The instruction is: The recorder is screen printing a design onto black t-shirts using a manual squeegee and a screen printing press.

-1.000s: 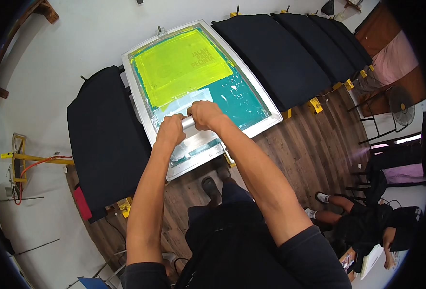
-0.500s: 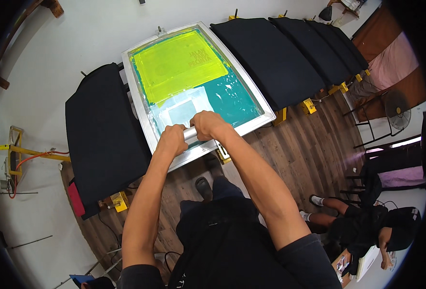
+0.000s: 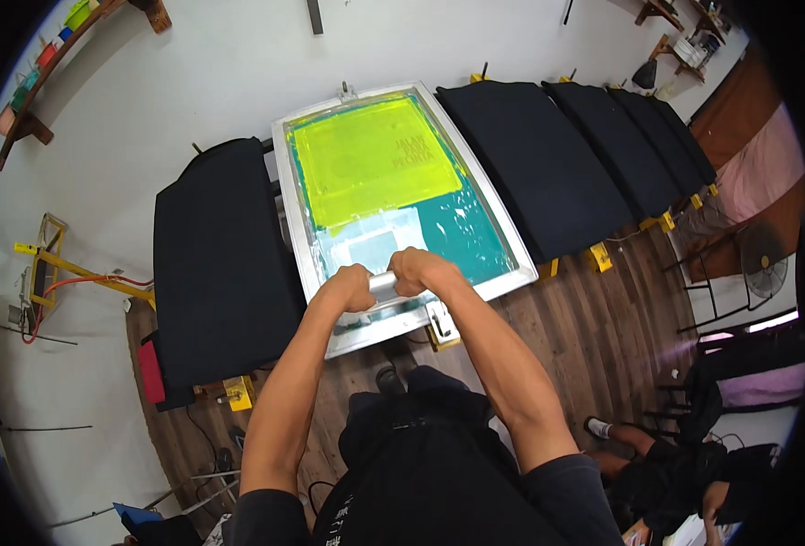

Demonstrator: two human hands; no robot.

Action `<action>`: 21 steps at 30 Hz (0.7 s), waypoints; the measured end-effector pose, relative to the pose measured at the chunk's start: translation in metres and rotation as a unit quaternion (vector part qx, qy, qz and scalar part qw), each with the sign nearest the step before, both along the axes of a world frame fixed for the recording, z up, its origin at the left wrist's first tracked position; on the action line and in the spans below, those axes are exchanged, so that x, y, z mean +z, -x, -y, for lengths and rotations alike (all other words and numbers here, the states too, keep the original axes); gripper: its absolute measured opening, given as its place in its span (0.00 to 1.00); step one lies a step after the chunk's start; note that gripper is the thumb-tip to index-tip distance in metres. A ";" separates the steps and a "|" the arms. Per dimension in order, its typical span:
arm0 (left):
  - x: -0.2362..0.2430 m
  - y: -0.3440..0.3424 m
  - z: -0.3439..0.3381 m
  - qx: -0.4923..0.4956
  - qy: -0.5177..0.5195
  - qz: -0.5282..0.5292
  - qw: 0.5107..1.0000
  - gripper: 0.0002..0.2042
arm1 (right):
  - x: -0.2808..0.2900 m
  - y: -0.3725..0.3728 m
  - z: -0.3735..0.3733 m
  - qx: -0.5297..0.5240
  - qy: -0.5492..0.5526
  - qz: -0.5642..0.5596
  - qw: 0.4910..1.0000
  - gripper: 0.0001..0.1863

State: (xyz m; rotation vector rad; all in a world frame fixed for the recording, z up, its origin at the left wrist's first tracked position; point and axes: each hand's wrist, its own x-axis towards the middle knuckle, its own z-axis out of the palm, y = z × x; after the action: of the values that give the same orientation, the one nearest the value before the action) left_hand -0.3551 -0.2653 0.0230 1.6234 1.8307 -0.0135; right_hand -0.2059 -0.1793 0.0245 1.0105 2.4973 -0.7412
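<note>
My left hand [image 3: 352, 288] and my right hand [image 3: 418, 270] are closed around a silver squeegee [image 3: 383, 286], held near the front edge of an aluminium-framed screen [image 3: 525, 273]. The screen's mesh is teal, with a large patch of bright yellow-green ink [image 3: 357, 155] at the back, a faint lettered stencil inside it, and a pale light-blue area [image 3: 389, 223] behind the squeegee. A metal clamp [image 3: 440, 320] is at the screen's front right.
Black-covered boards [image 3: 211, 264] flank the screen, several to the right. A yellow metal stand [image 3: 43, 255] with an orange hose is at left, a fan [image 3: 762, 261] at right. Shelves [image 3: 29, 91] line the wall. Another person [image 3: 643, 473] sits at the lower right.
The camera view has tilted, so the screen and boards appear lower. My hands and the squeegee have moved toward the screen's front edge, exposing more of the pale area behind them.
</note>
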 end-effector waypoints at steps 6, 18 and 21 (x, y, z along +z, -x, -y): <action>0.007 0.016 -0.033 0.049 -0.051 0.018 0.997 0.16 | 0.007 0.022 -0.032 -0.016 -0.026 0.008 0.999 0.14; 0.002 -0.035 0.065 0.062 -0.147 0.048 0.986 0.24 | -0.006 -0.035 0.056 0.021 -0.079 -0.135 0.988 0.18; -0.002 -0.018 0.027 0.068 -0.207 0.022 0.976 0.23 | -0.005 -0.017 0.021 -0.008 -0.122 -0.181 0.976 0.15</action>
State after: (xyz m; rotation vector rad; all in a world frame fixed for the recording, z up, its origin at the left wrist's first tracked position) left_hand -0.3367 -0.2923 0.0211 1.7469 1.9994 0.4917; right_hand -0.1894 -0.2006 0.0191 1.0572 2.9553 -0.6872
